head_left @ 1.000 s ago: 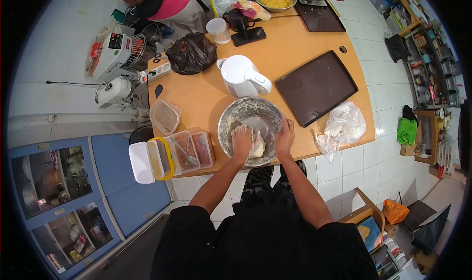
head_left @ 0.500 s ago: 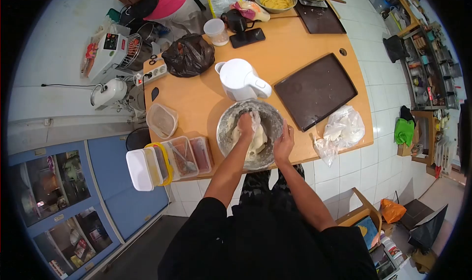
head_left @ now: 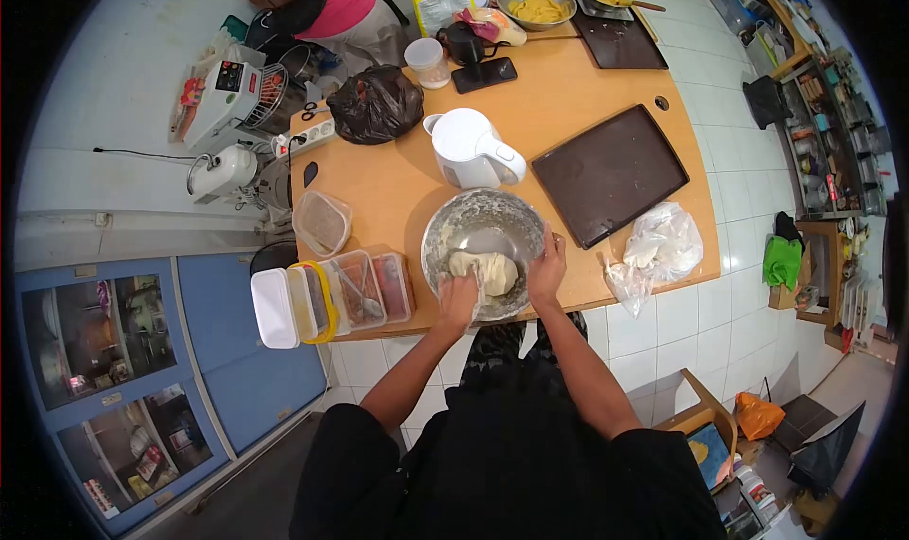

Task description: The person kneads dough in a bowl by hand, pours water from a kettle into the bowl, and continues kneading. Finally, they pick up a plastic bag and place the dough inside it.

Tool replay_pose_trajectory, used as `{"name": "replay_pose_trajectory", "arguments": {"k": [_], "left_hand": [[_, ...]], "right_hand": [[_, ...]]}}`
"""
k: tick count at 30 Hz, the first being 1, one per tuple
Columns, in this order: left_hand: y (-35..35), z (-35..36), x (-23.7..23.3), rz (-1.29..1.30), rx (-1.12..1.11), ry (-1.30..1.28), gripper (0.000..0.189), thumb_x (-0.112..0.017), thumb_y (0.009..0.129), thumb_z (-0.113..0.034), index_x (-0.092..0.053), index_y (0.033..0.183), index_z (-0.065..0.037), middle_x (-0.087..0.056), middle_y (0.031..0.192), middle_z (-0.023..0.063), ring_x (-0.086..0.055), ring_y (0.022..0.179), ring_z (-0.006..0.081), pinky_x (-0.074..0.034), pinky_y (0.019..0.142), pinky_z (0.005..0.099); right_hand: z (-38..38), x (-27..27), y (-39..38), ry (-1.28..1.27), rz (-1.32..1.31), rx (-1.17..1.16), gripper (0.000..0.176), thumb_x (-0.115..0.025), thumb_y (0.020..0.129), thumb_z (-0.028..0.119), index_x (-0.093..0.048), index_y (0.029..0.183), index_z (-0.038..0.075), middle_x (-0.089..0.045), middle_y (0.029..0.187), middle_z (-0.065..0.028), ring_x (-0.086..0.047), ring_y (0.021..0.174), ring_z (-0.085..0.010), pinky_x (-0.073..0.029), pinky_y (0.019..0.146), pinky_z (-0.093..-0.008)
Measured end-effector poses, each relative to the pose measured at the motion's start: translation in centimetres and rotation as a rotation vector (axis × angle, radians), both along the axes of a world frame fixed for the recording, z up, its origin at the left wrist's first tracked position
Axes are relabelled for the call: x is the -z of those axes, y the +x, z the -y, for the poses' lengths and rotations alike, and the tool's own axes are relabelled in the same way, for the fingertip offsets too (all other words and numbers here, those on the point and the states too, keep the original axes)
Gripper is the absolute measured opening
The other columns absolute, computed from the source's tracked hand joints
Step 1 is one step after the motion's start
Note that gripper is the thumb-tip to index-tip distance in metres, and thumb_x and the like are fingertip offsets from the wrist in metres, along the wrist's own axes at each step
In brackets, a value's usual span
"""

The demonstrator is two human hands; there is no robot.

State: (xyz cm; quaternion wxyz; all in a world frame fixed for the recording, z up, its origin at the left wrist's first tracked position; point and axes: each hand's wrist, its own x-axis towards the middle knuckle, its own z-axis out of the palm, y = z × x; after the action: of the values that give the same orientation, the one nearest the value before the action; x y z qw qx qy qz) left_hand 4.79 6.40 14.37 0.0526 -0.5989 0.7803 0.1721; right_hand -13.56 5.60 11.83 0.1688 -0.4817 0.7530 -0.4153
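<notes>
A metal mixing bowl (head_left: 445,227), its inner wall smeared with flour and dough, sits at the table's near edge. Pale dough (head_left: 497,272) lies in a lump at its bottom. My left hand (head_left: 460,297) reaches over the bowl's near-left rim, its fingers curled onto the dough's left side; something clear like a plastic glove shows at the fingers. Around the right rim, my right hand (head_left: 546,269) is closed, thumb inside and fingers outside. Just behind the bowl stands a white pitcher (head_left: 469,147) with its handle towards the right.
To the right lie a dark baking tray (head_left: 611,175) and a crumpled clear plastic bag (head_left: 663,242). Lidded plastic containers (head_left: 355,289) and an open tub (head_left: 322,224) stand left. A black plastic bag (head_left: 376,104) is farther back. Another person (head_left: 346,9) is at the far left.
My left hand has drawn back from the bowl's middle to its near-left side. The dough now shows as a folded lump. My right hand stays at the rim.
</notes>
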Motion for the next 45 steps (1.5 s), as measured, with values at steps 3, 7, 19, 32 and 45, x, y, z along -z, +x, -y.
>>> {"name": "replay_pose_trajectory", "arguments": {"k": [3, 7, 19, 32, 45], "left_hand": [[-0.3, 2.6, 1.5, -0.024, 0.049, -0.157, 0.032, -0.049, 0.089, -0.021, -0.057, 0.114, -0.003, -0.067, 0.082, 0.0169, -0.065, 0.079, 0.0344, -0.044, 0.082, 0.0447], [-2.0, 5.6, 4.5, -0.346, -0.097, -0.017, 0.03, -0.052, 0.087, -0.025, -0.06, 0.107, -0.004, -0.064, 0.096, 0.0209, -0.062, 0.087, 0.0367, -0.045, 0.081, 0.0458], [-0.9, 2.2, 6.7, -0.211, 0.185, -0.105, 0.028, -0.058, 0.083, -0.031, -0.069, 0.087, -0.006, -0.065, 0.071, 0.0137, -0.063, 0.073, 0.0347, -0.046, 0.079, 0.0433], [-3.3, 4.1, 12.2, -0.275, 0.253, -0.235, 0.018, -0.053, 0.08, -0.015, -0.068, 0.089, -0.009, -0.066, 0.1, 0.0115, -0.063, 0.092, 0.0273, -0.051, 0.075, 0.0419], [-4.3, 8.1, 15.8, -0.861, -1.135, -0.333, 0.052, -0.045, 0.097, -0.032, -0.054, 0.056, -0.001, -0.056, 0.054, 0.0091, -0.051, 0.051, 0.0233, -0.042, 0.056, 0.0369]], "right_hand": [[-0.1, -0.5, 0.2, 0.021, 0.008, 0.009, 0.066, -0.047, 0.073, -0.018, -0.05, 0.134, 0.008, -0.054, 0.104, -0.0168, -0.057, 0.094, -0.0363, -0.046, 0.079, -0.0415], [-0.1, -0.8, 0.2, 0.013, 0.002, 0.002, 0.066, -0.048, 0.073, -0.017, -0.05, 0.134, 0.009, -0.054, 0.103, -0.0166, -0.057, 0.094, -0.0361, -0.046, 0.079, -0.0409], [-0.8, 0.0, 0.8, 0.034, 0.026, -0.004, 0.066, -0.048, 0.074, -0.017, -0.052, 0.133, 0.011, -0.054, 0.103, -0.0156, -0.059, 0.092, -0.0349, -0.047, 0.078, -0.0405], [0.1, -0.6, 0.6, 0.075, 0.039, -0.096, 0.069, -0.049, 0.074, -0.016, -0.048, 0.135, 0.013, -0.056, 0.104, -0.0174, -0.061, 0.09, -0.0361, -0.049, 0.075, -0.0426], [0.2, -0.2, 0.5, 0.099, -0.059, -0.118, 0.069, -0.047, 0.079, -0.015, -0.044, 0.14, 0.017, -0.058, 0.098, -0.0155, -0.06, 0.083, -0.0359, -0.048, 0.071, -0.0419]]}}
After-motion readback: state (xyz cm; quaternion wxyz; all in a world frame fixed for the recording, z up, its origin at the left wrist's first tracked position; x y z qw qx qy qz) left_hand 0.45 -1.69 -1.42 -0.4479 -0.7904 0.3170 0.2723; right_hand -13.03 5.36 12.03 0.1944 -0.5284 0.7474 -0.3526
